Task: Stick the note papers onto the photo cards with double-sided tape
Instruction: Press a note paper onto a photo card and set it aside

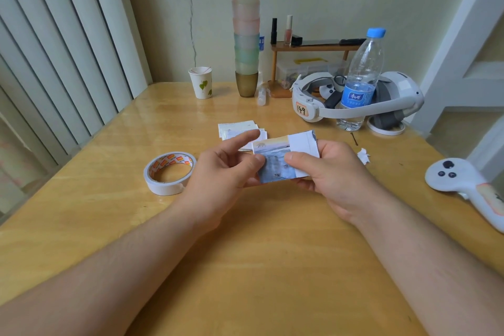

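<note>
- Fingers of the left hand [218,169] pinch the photo card's [275,165] left edge, index lifted; double-sided tape roll [169,173] sits just left.
- Right hand [324,169] thumb presses on the card beside the white note paper [304,144] — one pair looks joined.
- Spare note papers [238,129] wait behind: more to do, I'd judge.

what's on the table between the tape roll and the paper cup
Nothing: in the head view only bare table top lies between the tape roll and the paper cup.
</note>
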### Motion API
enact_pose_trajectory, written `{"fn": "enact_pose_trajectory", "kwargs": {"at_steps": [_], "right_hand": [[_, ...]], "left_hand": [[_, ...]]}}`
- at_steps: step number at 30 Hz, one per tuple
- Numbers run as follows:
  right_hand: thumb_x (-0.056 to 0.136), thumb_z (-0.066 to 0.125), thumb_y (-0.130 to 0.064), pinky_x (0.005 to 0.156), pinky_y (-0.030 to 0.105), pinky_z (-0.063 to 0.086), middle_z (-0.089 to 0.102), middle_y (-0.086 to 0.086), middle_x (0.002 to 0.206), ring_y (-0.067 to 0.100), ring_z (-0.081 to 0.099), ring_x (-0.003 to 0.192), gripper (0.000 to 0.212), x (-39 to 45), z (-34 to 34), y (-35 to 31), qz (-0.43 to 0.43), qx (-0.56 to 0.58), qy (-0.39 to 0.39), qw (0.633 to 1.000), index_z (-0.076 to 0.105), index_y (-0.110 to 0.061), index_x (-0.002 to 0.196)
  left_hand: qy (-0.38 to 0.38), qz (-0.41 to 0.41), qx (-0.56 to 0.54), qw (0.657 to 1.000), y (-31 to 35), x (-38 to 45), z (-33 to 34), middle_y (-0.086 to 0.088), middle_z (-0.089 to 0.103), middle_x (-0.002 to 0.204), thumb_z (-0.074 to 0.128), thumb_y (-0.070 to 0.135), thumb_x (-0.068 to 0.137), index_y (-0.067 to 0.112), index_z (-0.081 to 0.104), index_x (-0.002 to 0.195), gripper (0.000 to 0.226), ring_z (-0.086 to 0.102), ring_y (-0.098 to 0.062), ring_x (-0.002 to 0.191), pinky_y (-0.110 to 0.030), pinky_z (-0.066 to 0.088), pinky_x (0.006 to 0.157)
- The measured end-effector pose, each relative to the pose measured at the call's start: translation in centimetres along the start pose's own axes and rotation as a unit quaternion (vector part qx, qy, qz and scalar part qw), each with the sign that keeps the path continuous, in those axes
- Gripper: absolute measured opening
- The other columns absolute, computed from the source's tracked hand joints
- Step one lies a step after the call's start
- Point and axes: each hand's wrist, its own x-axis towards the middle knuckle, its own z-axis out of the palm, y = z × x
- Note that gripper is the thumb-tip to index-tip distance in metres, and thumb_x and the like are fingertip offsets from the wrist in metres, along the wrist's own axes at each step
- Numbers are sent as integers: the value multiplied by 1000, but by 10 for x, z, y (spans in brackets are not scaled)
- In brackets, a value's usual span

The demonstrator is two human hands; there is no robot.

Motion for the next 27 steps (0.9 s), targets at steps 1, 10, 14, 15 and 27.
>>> {"fn": "enact_pose_trajectory", "kwargs": {"at_steps": [1, 10, 14, 15, 27], "right_hand": [[96, 70, -10, 63, 22, 54, 79, -3, 82, 7, 71, 72, 10, -1, 2, 0, -11, 7, -6, 1000, 77, -16, 98], [97, 68, -5, 61, 20, 55, 80, 0, 86, 10, 75, 74, 12, -6, 13, 2, -46, 71, -43, 995, 76, -12, 103], [97, 68, -8, 85, 42, 63, 80, 9, 104, 30, 77, 98, 17, -5, 11, 3, -39, 71, -56, 995, 76, -10, 113], [97, 69, -9, 88, 45, 62, 80, 11, 106, 33, 76, 100, 18, -5, 11, 3, -37, 74, -60, 995, 75, -9, 114], [96, 69, -14, 66, 23, 55, 78, 5, 92, 16, 72, 81, 12, -6, 2, -2, -9, 67, -93, 993, 77, -10, 104]], "left_hand": [[-4, -11, -18, 1000, -1, 1, 0, -12, 67, 85, 73, 8, 94, 26, 70, 132, 41, 66, -17, 73, -36, 59, 84], [-82, -24, -58, 995, -6, -2, 6, -10, 78, 119, 72, 30, 88, 14, 76, 118, 34, 69, -39, 119, -42, 56, 96], [-92, -22, -67, 993, -6, -2, 5, -10, 77, 122, 70, 27, 89, 13, 75, 120, 35, 72, -29, 113, -36, 58, 93], [-97, -21, -74, 992, -5, -2, 5, -10, 76, 122, 70, 27, 89, 12, 75, 121, 35, 72, -28, 113, -34, 58, 92], [-78, -13, -54, 995, -5, -1, 3, -14, 77, 120, 63, 8, 100, 7, 74, 120, 23, 72, -33, 113, -46, 56, 105]]}}
